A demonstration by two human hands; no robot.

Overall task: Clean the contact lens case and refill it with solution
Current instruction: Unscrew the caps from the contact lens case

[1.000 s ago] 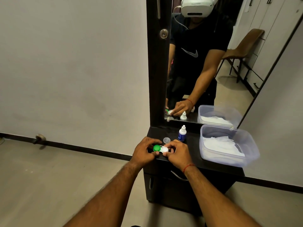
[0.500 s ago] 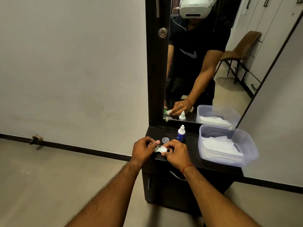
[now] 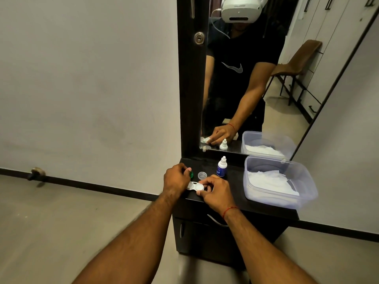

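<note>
**Head view: lens case half opened on the dresser top**

Item 1. The contact lens case [image 3: 195, 186], white, lies at the front edge of the dark dresser top [image 3: 239, 181], just below the middle of the frame. Its long axis runs left to right across the picture, between the two hands.

Item 2. The left hand [image 3: 176, 180] pinches the green cap [image 3: 191, 174] in its fingertips, off the case and just above its left end. Part of that end is hidden under the hand.

Item 3. The right hand [image 3: 217, 192] grasps the right end of the case between thumb and fingers. We judge that a white lid remains on this end. The right hand is nearer to it, so the coming move likely turns on that side.

Item 4. A small clear cap [image 3: 202, 175] sits on the top just behind the case. We cannot tell what it belongs to.

Item 5. The solution bottle [image 3: 222, 167], with a white nozzle and blue label, stands upright behind the right hand and apart from it. The label's writing is too small to read.

Item 6. A clear plastic container [image 3: 274, 200] at right of frame holds white tissue [image 3: 268, 180].

Item 7. The mirror [image 3: 256, 89] shows a curved swoosh mark on a black shirt. No words are legible.
</note>
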